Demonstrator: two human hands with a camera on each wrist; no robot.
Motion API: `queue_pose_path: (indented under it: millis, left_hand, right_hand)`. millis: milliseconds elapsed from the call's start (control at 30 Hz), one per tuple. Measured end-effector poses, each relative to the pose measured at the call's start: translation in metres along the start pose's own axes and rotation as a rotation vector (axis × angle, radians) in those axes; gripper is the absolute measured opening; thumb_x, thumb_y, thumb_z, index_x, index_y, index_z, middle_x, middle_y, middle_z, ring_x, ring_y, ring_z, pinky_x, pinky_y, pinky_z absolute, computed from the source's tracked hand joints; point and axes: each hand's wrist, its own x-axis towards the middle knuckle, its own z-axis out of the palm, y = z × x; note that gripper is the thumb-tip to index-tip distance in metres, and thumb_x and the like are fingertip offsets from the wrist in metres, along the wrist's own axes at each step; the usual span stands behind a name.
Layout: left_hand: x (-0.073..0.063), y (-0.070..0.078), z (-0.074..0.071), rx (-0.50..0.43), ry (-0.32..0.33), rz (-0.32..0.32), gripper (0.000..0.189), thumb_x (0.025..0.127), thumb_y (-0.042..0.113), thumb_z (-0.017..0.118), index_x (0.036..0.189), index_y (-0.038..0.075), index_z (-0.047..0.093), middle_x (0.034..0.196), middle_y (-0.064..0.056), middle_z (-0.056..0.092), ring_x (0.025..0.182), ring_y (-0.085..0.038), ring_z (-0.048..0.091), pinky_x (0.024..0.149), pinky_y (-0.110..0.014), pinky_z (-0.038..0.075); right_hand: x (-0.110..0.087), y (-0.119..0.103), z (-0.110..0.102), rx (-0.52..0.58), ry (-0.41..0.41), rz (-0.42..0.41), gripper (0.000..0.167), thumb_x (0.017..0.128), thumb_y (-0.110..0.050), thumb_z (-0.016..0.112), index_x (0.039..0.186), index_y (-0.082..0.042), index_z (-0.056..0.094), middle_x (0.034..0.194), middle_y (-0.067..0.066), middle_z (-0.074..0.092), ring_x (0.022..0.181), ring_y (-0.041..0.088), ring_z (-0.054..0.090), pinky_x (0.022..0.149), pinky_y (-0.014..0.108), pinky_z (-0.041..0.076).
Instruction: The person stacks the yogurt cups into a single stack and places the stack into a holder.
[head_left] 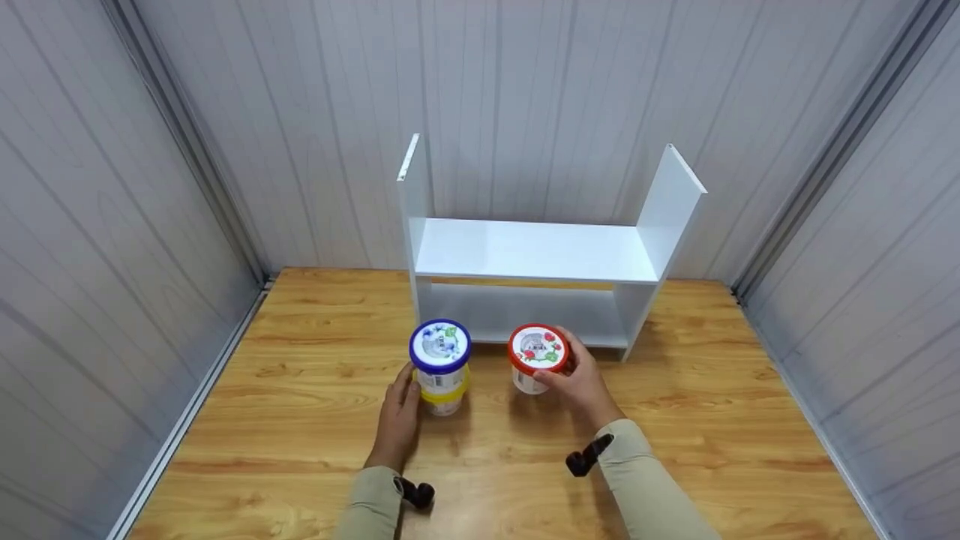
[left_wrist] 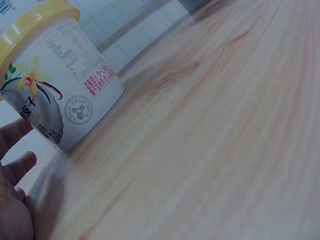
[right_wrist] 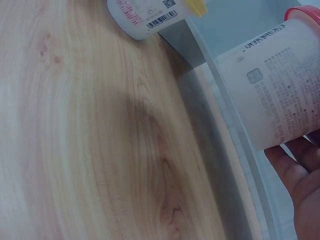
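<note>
On the wooden table, a tub with a blue lid (head_left: 440,345) is stacked on a tub with a yellow lid (head_left: 444,405). My left hand (head_left: 396,416) is at the left side of this stack, fingers loosely extended. In the left wrist view, one fingertip meets the edge of the yellow-lidded tub (left_wrist: 75,75), and another finger stands apart from it. My right hand (head_left: 585,379) grips a tub with a red lid (head_left: 538,347), thumb at the near side and fingers round the right. That tub appears raised off the table in the right wrist view.
A white two-tier shelf (head_left: 536,251) with tall side panels stands behind the tubs. Pale panelled walls (head_left: 525,97) enclose the wooden table (head_left: 315,375) at the back and both sides. Each wrist carries a small black camera mount (head_left: 416,493).
</note>
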Motion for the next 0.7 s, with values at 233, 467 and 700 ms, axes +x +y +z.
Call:
queue_pose_path:
  millis: [233,467,700]
  left_hand:
    - [0.001,0.000,0.000,0.000,0.001,-0.001,0.053,0.108,0.048,0.041,0.157,0.030,0.038,0.151,-0.014,0.042,0.145,-0.036,0.034,0.118,-0.061,0.025]
    - [-0.001,0.002,0.000,-0.003,0.006,0.007,0.053,0.108,0.048,0.041,0.157,0.029,0.038,0.154,-0.012,0.042,0.146,-0.036,0.032,0.119,-0.061,0.023]
    - [0.000,0.000,0.000,-0.020,0.005,0.028,0.051,0.109,0.041,0.042,0.157,0.026,0.038,0.152,-0.016,0.041,0.145,-0.038,0.033,0.118,-0.061,0.024]
  right_hand:
    - [0.003,-0.007,0.000,-0.005,-0.012,0.012,0.096,0.077,-0.020,0.090,0.157,-0.013,0.036,0.148,0.015,0.048,0.134,0.032,0.048,0.109,0.046,0.045]
    - [0.004,-0.011,0.001,0.009,-0.026,0.028,0.098,0.077,-0.024,0.091,0.157,-0.017,0.035,0.149,0.013,0.047,0.135,0.031,0.046,0.111,0.048,0.043]
    - [0.006,-0.015,0.005,0.006,-0.024,0.001,0.095,0.078,-0.020,0.090,0.157,-0.015,0.037,0.146,0.014,0.050,0.129,0.029,0.051,0.105,0.041,0.048]
